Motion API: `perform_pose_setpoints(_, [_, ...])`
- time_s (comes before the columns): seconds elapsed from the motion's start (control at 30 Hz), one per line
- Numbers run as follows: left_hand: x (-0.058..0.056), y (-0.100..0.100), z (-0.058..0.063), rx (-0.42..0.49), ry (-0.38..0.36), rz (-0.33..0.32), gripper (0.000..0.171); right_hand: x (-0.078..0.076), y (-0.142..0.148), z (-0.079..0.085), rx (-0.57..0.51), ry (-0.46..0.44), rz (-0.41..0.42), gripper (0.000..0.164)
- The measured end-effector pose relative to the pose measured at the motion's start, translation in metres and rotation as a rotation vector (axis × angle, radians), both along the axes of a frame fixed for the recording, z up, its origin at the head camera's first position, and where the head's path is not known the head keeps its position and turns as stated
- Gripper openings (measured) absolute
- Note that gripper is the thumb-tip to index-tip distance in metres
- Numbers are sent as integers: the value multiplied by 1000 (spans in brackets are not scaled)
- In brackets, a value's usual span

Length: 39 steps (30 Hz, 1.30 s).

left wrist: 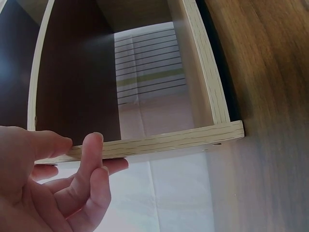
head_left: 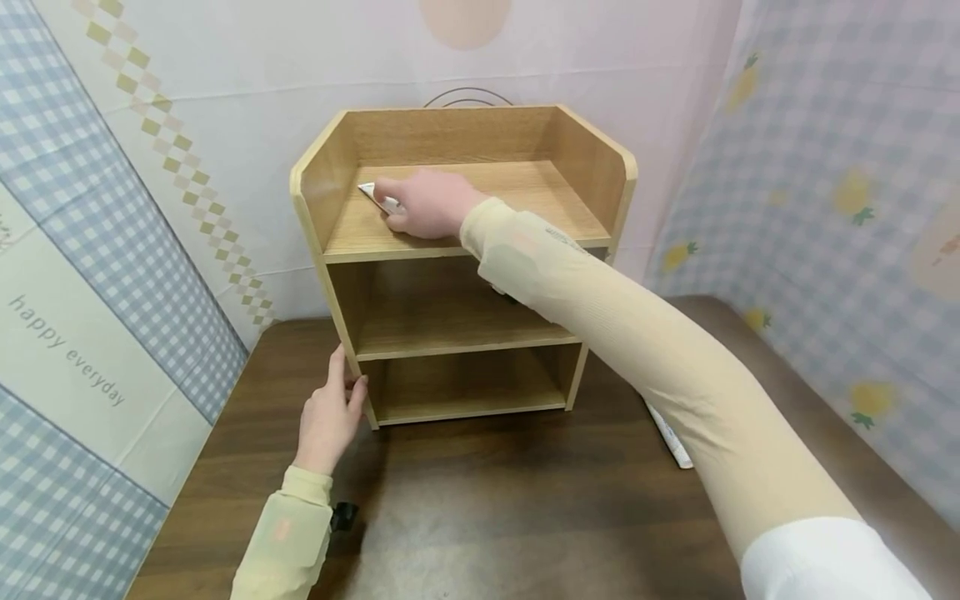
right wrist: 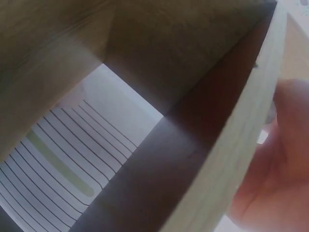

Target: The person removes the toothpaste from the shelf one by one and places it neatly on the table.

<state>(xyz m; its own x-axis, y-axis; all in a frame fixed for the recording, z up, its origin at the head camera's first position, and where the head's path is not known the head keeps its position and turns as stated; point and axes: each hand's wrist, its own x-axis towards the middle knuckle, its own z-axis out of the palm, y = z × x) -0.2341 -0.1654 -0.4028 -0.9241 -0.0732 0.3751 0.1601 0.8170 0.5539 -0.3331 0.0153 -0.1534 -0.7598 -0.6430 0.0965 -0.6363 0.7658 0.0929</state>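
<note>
A small light-wood shelf unit point(head_left: 450, 346) with an open top tray and two compartments below stands upright on the table. Low on its left side, my left hand point(head_left: 330, 421) grips the side panel's edge; in the left wrist view the thumb and fingers point(left wrist: 91, 154) lie around that panel point(left wrist: 169, 142). Over the top tray, my right hand point(head_left: 435, 202) pinches a small, flat white thing with a pointed end point(head_left: 367, 189); its kind cannot be made out. The right wrist view shows only part of that hand point(right wrist: 270, 179), beyond a shelf edge point(right wrist: 231, 140).
A long white item with a dark edge point(head_left: 670, 437) lies on the brown table point(head_left: 480, 517), partly behind my right arm. Something small and light point(head_left: 497, 289) peeks out in the middle compartment beside the sleeve. Patterned cloth point(head_left: 247, 50) hangs behind and at both sides.
</note>
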Motion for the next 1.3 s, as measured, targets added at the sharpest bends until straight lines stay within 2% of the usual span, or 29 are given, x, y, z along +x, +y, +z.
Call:
perform_pose_setpoints(0.13, [-1, -1, 0, -3, 4, 6, 52, 7, 11, -2, -45, 10, 18, 36])
perform_pose_setpoints(0.3, [-2, -1, 0, 2, 7, 2, 51, 19, 30, -2, -142, -29, 49, 51])
perform_pose_setpoints(0.53, [-2, 0, -1, 13, 2, 3, 51, 48, 56, -8, -283, -29, 93, 44])
perform_pose_setpoints(0.6, [-1, 0, -1, 16, -1, 4, 52, 60, 64, -15, -327, 6, 117, 42])
perform_pose_setpoints(0.73, [1, -1, -1, 19, -8, 1, 52, 83, 81, -35, -405, 144, 215, 41])
perform_pose_setpoints(0.83, [1, -3, 0, 16, -2, 0, 51, 95, 93, -50, -474, 236, 280, 40])
perform_pose_setpoints(0.93, [0, -4, 2, 15, 12, 5, 52, 99, 103, -59, -548, 282, 326, 39])
perform_pose_setpoints(1.07, [-1, -4, 1, 17, 12, 4, 52, 96, 111, -69, -621, 307, 351, 39])
perform_pose_setpoints(1.23, [-1, -3, -2, 15, -8, -2, 52, 96, 122, -81, -769, 261, 347, 38])
perform_pose_setpoints(1.3, [-1, -3, -2, 15, -7, -3, 52, 102, 127, -83, -852, 233, 342, 38])
